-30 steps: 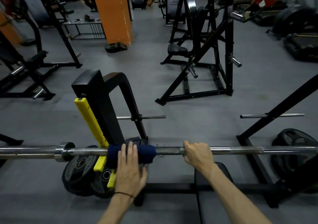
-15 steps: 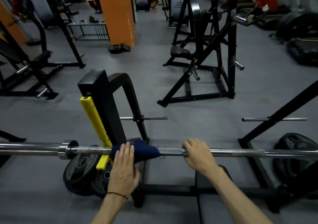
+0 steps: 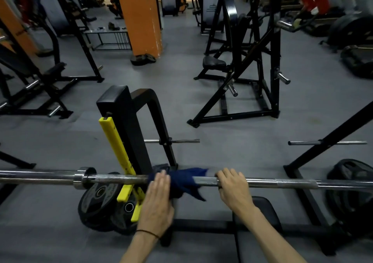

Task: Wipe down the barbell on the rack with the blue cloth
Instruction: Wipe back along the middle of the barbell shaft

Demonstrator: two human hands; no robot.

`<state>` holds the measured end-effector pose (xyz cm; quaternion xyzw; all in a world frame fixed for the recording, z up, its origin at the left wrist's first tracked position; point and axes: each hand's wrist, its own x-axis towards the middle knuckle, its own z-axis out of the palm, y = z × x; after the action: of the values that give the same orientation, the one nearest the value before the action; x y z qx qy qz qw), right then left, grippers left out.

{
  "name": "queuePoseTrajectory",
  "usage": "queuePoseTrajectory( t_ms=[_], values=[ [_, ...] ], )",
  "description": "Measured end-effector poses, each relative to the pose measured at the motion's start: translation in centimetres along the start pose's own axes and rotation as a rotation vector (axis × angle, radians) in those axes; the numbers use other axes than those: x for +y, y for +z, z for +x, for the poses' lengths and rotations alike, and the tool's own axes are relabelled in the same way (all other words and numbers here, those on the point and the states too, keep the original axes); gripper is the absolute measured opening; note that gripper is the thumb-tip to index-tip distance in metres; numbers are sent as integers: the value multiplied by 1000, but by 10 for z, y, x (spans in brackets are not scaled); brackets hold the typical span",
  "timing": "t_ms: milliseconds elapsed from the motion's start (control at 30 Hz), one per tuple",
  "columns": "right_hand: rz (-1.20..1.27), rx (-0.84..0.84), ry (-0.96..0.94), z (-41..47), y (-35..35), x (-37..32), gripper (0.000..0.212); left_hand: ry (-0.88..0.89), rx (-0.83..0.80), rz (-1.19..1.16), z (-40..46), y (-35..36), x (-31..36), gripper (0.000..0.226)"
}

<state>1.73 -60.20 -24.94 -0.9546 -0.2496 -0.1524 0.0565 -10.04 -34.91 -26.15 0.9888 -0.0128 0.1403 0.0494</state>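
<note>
Blue cloth (image 3: 186, 182) draped over the barbell (image 3: 282, 183), pressed flat by the left hand (image 3: 157, 202) with straight fingers; right hand (image 3: 234, 188) grasps the bar just right.

You see a dark blue cloth (image 3: 185, 182), silver barbell (image 3: 282, 183), yellow rack guard (image 3: 116, 141), orange pillar (image 3: 141, 16) upper left of frame, grey floor (image 3: 232, 151).

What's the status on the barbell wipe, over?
Left hand flat, pressing blue cloth on barbell. Right hand grips the bar beside the cloth. Yellow rack guard just left of cloth.
</note>
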Motion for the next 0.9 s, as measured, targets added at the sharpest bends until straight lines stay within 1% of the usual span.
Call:
queuePoseTrajectory(
  t_ms=[67,100,167,200,267,333,367,433,500,600,667,700,733,767,833,900],
  values=[
    [12,14,38,2,4,-7,35,-93,19,51,-6,-1,-17,82],
    [15,16,60,3,5,-11,34,-133,9,32,-2,0,-10,84],
    [8,18,85,4,7,-15,33,-157,-67,-40,13,4,27,96],
    [5,31,80,3,7,-14,33,-108,-88,-62,20,6,53,101],
    [-6,67,35,1,5,-11,31,82,-75,-91,28,11,99,100],
    [-16,85,-15,1,2,-6,31,199,-79,-77,30,13,114,96],
    [-20,85,-26,1,1,-4,34,212,-75,-56,28,12,109,95],
    [-21,87,-24,2,-1,-3,33,172,-93,-47,21,6,78,97],
    [-20,65,-18,3,-1,-2,32,95,-59,-31,12,2,35,100],
    [-7,32,12,4,2,-6,37,-11,2,33,-1,2,-13,91],
    [-9,33,38,5,3,-11,37,-120,10,23,3,5,-2,87],
    [-15,31,46,5,4,-12,37,-179,-8,-25,8,7,15,90],
    [-24,33,46,5,5,-13,36,-197,-27,-82,14,8,36,93],
    [-34,35,40,4,5,-13,36,-152,-39,-128,19,10,61,95],
    [-50,34,6,3,3,-10,35,36,-50,-157,27,13,105,97],
    [-53,28,-24,3,0,-7,33,158,-74,-135,27,13,119,96]
  ],
)
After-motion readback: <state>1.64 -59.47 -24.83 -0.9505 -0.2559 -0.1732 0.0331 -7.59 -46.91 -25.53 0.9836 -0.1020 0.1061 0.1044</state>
